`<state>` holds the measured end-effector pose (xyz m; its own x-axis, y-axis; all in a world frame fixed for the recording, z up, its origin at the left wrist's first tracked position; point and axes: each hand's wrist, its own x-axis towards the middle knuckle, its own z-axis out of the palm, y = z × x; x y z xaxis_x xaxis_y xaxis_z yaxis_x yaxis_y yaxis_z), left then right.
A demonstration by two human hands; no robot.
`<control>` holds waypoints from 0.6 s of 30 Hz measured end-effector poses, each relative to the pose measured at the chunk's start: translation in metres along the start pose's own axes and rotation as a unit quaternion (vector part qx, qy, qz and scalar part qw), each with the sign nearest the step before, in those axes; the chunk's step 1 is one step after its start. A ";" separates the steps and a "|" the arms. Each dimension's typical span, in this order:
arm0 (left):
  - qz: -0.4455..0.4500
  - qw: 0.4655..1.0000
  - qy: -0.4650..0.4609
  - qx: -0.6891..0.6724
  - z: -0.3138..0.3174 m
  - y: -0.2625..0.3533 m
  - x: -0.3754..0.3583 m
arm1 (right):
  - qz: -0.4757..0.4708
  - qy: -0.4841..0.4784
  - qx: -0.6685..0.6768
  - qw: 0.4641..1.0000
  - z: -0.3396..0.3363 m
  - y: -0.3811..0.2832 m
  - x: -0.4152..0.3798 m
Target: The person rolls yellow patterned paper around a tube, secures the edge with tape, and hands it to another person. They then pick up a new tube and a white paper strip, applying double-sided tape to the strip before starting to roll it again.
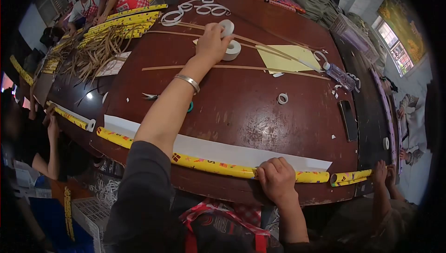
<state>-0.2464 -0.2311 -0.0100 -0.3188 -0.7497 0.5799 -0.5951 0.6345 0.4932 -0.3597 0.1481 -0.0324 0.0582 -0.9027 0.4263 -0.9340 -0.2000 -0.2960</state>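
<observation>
My left hand point(212, 44), a bracelet on its wrist, reaches far across the table with its fingers closed on a roll of white tape point(226, 28). Just below it, a second, wider tape roll point(232, 51) lies on the table. Near the front edge my right hand point(277, 177) is curled over a yellow patterned wrapping paper roll point(218, 166), which runs left to right. A white strip of the sheet point(260, 152) lies unrolled along its far side. My left forearm hides part of the roll and sheet.
Brown strips point(232, 68), a yellow sheet point(281, 58), a plastic bottle point(340, 76), a phone point(348, 120), scissors point(150, 96) and a small tape ring point(282, 98) lie on the table. Yellow rolls point(123, 25) are piled at the back left. Co-workers' hands point(380, 173) hold another roll at right.
</observation>
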 end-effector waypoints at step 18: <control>-0.397 0.490 -0.326 -0.704 -0.055 0.055 -0.144 | -0.028 0.055 -0.011 0.998 0.006 0.001 -0.004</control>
<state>-0.1926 -0.0778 -0.0311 -0.8403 -0.4752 -0.2612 0.2308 -0.7493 0.6207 -0.3593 0.1490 -0.0391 0.0730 -0.8428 0.5332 -0.9380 -0.2396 -0.2504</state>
